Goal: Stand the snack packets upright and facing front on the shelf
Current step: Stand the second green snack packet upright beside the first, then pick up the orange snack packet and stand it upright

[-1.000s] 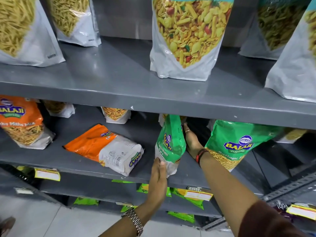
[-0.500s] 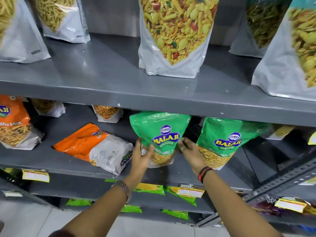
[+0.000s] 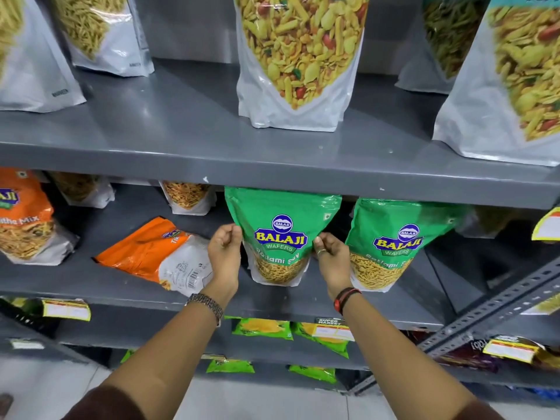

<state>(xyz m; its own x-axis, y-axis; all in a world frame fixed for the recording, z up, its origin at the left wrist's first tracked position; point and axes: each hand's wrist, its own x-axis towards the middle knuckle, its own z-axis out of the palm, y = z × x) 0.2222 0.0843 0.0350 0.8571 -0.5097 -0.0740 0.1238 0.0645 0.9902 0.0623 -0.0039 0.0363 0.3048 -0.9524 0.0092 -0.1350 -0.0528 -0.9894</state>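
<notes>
A green Balaji snack packet [image 3: 280,234] stands upright on the middle grey shelf [image 3: 91,283], its front facing me. My left hand [image 3: 225,253] pinches its left edge and my right hand [image 3: 331,257] pinches its right edge. A second green packet [image 3: 391,241] stands upright just to its right. To the left an orange and white packet [image 3: 157,253] lies flat on its face, barcode side up. Another orange packet [image 3: 22,219] stands upright at the far left.
The upper shelf [image 3: 272,165] overhangs the packets' tops and carries several large white pouches [image 3: 298,56]. Small pouches [image 3: 188,197] stand at the back of the middle shelf. Lower shelves hold green sachets [image 3: 262,327] and price tags. A perforated metal upright [image 3: 497,301] slants at right.
The green packet was edge-on in my hands a second ago; it has been turned to face front and stood upright. Both hands have shifted up to its side edges.
</notes>
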